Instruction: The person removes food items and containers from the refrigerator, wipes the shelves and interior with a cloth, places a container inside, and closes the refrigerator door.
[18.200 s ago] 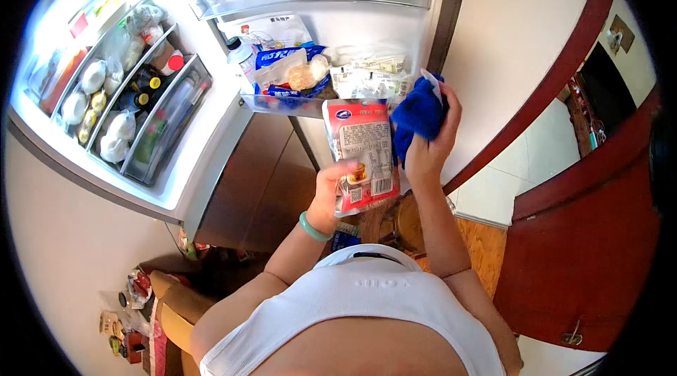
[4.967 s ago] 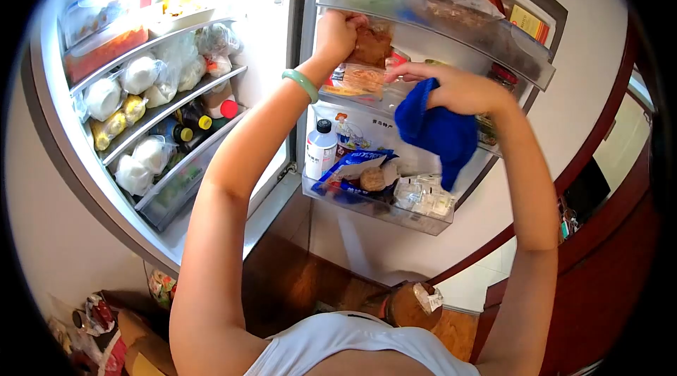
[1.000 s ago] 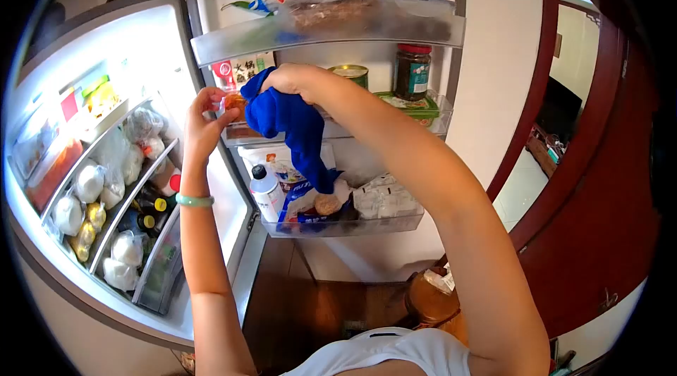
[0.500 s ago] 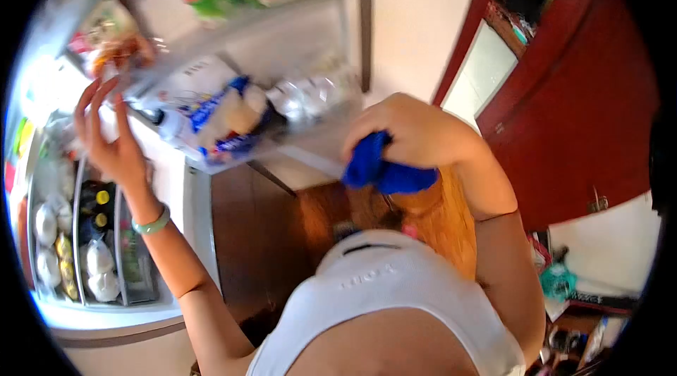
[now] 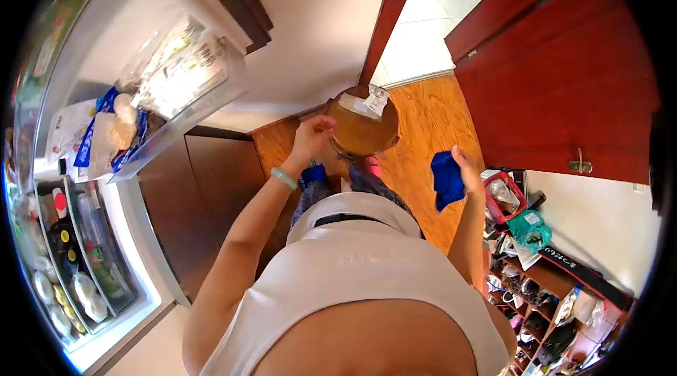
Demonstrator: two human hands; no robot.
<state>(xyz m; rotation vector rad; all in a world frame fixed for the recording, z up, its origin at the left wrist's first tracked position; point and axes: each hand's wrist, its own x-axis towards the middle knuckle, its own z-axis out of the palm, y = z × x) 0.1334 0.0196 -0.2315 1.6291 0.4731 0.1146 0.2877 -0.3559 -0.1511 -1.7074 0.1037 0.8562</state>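
My right hand point(image 5: 467, 170) grips a blue cloth point(image 5: 447, 180), which hangs from it over the wooden floor. Its thumb shows, while the other fingers are mostly behind the cloth. My left hand point(image 5: 311, 140), with a pale green bangle point(image 5: 284, 179) on the wrist, is held out near a round wooden stool point(image 5: 363, 135). Its fingers are loosely bent, and nothing shows in them. On the stool's top lie a white packet point(image 5: 377, 100) and a clear piece of plastic.
An open fridge is at left, with a door shelf point(image 5: 176, 133) of bagged food and a compartment of bottles point(image 5: 67, 236). A red-brown door point(image 5: 546, 87) is at upper right. Below it stand a shoe rack point(image 5: 543, 281), a red basket point(image 5: 509, 219) and a teal bag point(image 5: 529, 230).
The view has turned away from the fridge toward the stool and doorway. My left hand has left the fridge shelves; my right hand has swung outward to the right with the blue cloth.
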